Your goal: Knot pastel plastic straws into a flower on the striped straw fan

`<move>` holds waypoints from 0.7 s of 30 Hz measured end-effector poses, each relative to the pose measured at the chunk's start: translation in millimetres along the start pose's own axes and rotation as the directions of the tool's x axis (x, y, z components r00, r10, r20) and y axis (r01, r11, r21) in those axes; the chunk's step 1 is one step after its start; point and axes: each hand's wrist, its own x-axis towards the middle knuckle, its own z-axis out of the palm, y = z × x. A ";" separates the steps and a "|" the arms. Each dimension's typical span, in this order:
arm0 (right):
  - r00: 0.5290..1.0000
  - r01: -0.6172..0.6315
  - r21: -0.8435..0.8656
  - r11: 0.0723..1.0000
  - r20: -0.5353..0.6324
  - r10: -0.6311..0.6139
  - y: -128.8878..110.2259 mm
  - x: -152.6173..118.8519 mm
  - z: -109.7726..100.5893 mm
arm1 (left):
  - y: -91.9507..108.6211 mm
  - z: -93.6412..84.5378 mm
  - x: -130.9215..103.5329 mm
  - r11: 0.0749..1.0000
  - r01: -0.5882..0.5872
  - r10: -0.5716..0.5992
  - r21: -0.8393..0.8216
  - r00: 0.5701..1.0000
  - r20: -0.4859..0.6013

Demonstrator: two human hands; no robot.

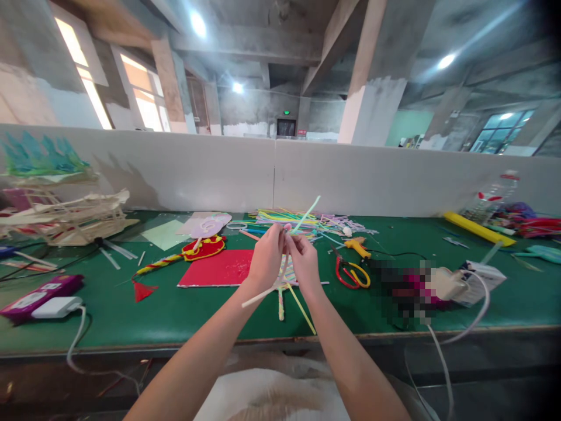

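My left hand (268, 257) and my right hand (301, 257) meet over the middle of the table, fingertips pinched together. Between them they grip a woven piece of pastel strips (287, 270), which look like flattened straws. A pale green strip end (310, 210) sticks up past my right fingers. Below my hands hang a yellow strip (301, 308), a cream strip (258, 297) and a thick twisted multicoloured stem (281, 304). My fingers hide the exact crossing. Behind my left hand lies a red board (214, 270), with a heap of coloured strips (289, 217) farther back.
To the right lie red-and-yellow scissors (353, 275), an orange glue gun (358, 247) and a yellow tube (477, 228). At left are a red fan-shaped craft (204, 248), a stick model (74, 219) and a purple power block (41, 298). A white partition (210, 175) borders the back.
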 end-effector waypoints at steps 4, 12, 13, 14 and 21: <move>1.000 -0.002 0.021 1.000 0.029 0.001 1.5 0.2 0.2 | 0.5 1.2 -2.1 1.000 0.030 -0.030 0.002 0.999 0.011; 1.000 0.020 -0.068 0.997 0.017 -0.019 3.9 0.8 -2.7 | 1.7 3.6 -2.1 0.997 0.076 -0.076 -0.025 0.997 0.016; 1.000 0.028 -0.083 0.996 0.011 -0.027 3.5 0.6 -2.5 | 1.8 3.7 -2.3 0.997 0.070 -0.070 -0.016 0.998 0.010; 0.999 0.034 -0.097 0.995 0.007 -0.033 3.1 0.3 -2.4 | 2.0 3.8 -2.5 0.998 0.062 -0.062 -0.008 0.998 0.005; 0.997 0.073 -0.258 0.963 0.010 -0.073 -2.5 -3.8 -3.5 | 2.6 4.7 -4.6 0.999 0.043 -0.043 0.002 0.999 0.005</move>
